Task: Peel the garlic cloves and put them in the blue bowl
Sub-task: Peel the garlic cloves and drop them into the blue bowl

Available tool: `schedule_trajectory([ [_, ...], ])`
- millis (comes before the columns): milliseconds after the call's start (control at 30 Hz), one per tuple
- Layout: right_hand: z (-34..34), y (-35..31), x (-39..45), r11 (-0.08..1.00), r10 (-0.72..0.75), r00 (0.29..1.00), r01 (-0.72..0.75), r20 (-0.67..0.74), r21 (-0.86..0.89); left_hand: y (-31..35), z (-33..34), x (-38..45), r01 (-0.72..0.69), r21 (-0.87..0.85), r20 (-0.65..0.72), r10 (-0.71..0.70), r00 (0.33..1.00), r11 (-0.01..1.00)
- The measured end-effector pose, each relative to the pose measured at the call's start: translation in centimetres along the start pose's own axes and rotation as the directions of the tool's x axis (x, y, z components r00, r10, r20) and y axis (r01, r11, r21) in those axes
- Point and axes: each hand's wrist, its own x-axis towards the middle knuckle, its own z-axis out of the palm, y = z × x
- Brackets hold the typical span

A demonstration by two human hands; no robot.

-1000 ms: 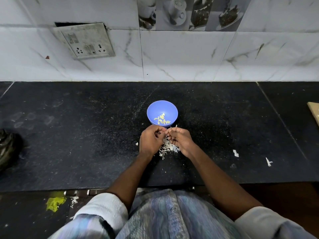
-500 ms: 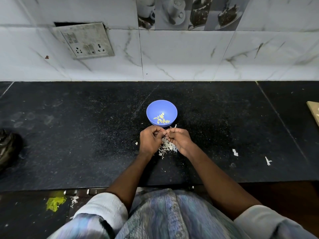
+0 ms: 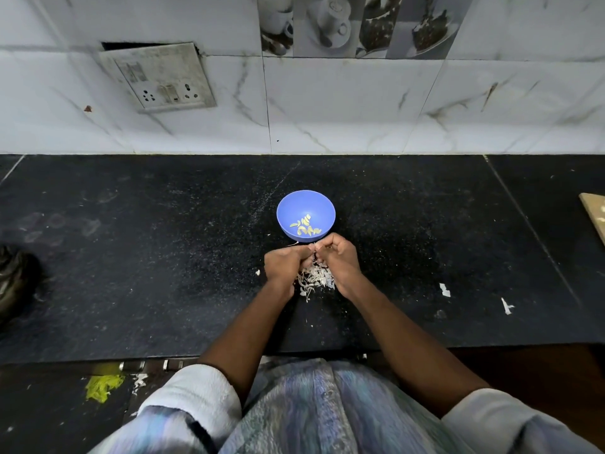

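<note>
You are well into the job. The bowl (image 3: 305, 215) sits at the centre of the counter (image 3: 131, 257), and several peeled cloves (image 3: 306, 225) already lie on its floor toward 6 o'clock; I count about seven or eight pale pieces, though they overlap and the number is not sure.

Your left hand (image 3: 284, 266) and right hand (image 3: 337, 259) meet just at 6 o'clock of the bowl, fingers curled inward with the tips together, and they seem to pinch something small between them. I judge it to be a clove mid-peel, but the fingers hide it, so I cannot tell how much skin is left on it.

Under and between your hands lies one heap of skins (image 3: 315, 279). A few stray white scraps (image 3: 444, 289) lie at 4 o'clock of the bowl, well apart from it, two of them clear, plus one bit at 7 o'clock of it just beside your left hand.

No unpeeled cloves show anywhere on the counter, so what remains may be little beyond this one.
</note>
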Motion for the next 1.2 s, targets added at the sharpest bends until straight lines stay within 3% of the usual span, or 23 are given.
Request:
schedule_trajectory([
  [67, 0.1, -0.1, -0.1, 0.999, -0.048, 0.999, 0.048, 0.001, -0.017, 0.7, 0.1, 0.0, 0.257, -0.253, 0.054, -0.251, 0.966, 0.933],
  [133, 0.1, 0.0, 0.1, 0.999, -0.028, 0.999, 0.028, 0.026, -0.014, 0.5, 0.1, 0.0, 0.34, -0.325, 0.123, -0.317, 0.94, 0.883],
  [167, 0.0, 0.0, 0.2, 1.0, 0.013, 0.999, -0.013, 0.039, 0.012, 0.3, 0.0, -0.1, 0.305, -0.306, 0.128, -0.278, 0.952, 0.902],
  [233, -0.1, -0.1, 0.4, 0.982, 0.135, 0.988, -0.144, 0.074, 0.125, -0.5, -0.3, -0.2, -0.011, -0.065, 0.075, 0.016, 0.997, 0.998],
  [267, 0.0, -0.2, 0.5, 0.963, 0.187, 0.977, -0.203, 0.102, 0.178, -0.8, -0.7, 0.0, -0.238, 0.106, 0.098, 0.228, 0.969, 0.965],
  [333, 0.0, -0.6, 0.6, 0.924, 0.26, 0.954, -0.291, 0.149, 0.249, -0.9, -1.5, 0.7, -0.586, 0.306, 0.234, 0.537, 0.81, 0.75],
  [433, 0.0, -0.9, 0.8, 0.892, 0.321, 0.934, -0.353, 0.155, 0.282, -0.5, -2.2, 1.6, -0.793, 0.432, 0.372, 0.716, 0.591, 0.431],
  [500, 0.1, -0.8, 0.8, 0.909, 0.314, 0.94, -0.339, 0.136, 0.244, -0.5, -2.4, 1.8, -0.801, 0.508, 0.418, 0.724, 0.549, 0.315],
  [533, 0.1, -0.7, 0.8, 0.927, 0.283, 0.951, -0.304, 0.122, 0.219, -0.7, -2.3, 1.8, -0.775, 0.519, 0.396, 0.703, 0.591, 0.36],
  [567, 0.1, -0.6, 0.8, 0.947, 0.234, 0.966, -0.251, 0.106, 0.201, -0.8, -1.9, 1.7, -0.715, 0.488, 0.33, 0.652, 0.682, 0.501],
  [600, 0.2, -0.5, 0.7, 0.963, 0.181, 0.979, -0.195, 0.09, 0.188, -0.7, -1.5, 1.5, -0.572, 0.394, 0.235, 0.523, 0.819, 0.719],
  [633, 0.2, -0.5, 0.6, 0.973, 0.135, 0.988, -0.147, 0.078, 0.178, -0.1, -0.9, 1.2, -0.325, 0.21, 0.154, 0.297, 0.942, 0.922],
  [667, 0.2, -0.6, 0.5, 0.979, 0.1, 0.992, -0.113, 0.082, 0.172, 0.6, -0.6, 0.9, -0.028, -0.004, 0.14, 0.029, 0.99, 1.0],
  [700, 0.3, -0.5, 0.5, 0.98, 0.081, 0.992, -0.097, 0.095, 0.175, 1.2, -0.5, 0.7, 0.21, -0.166, 0.192, -0.177, 0.965, 0.964],
  [767, 0.2, -0.5, 0.5, 0.971, 0.091, 0.988, -0.116, 0.123, 0.209, 1.6, -0.4, 0.4, 0.411, -0.286, 0.291, -0.331, 0.898, 0.866],
  [833, 0.1, -0.5, 0.7, 0.957, 0.148, 0.98, -0.175, 0.132, 0.232, 1.4, -0.4, -0.1, 0.349, -0.251, 0.265, -0.283, 0.922, 0.903],
  [900, 0.1, -0.4, 0.7, 0.95, 0.188, 0.974, -0.214, 0.131, 0.229, 0.3, -0.6, -0.1, 0.081, -0.072, 0.166, -0.068, 0.984, 0.994],
  [967, 0.2, -0.2, 0.6, 0.955, 0.197, 0.975, -0.215, 0.104, 0.205, -0.4, -0.8, 0.2, -0.153, 0.106, 0.13, 0.139, 0.982, 0.982],
  [1200, -0.2, 0.0, 0.8, 0.995, 0.101, 0.995, -0.101, -0.013, 0.014, -0.9, -1.6, 1.2, -0.16, 0.089, 0.053, 0.156, 0.986, 0.983],
])
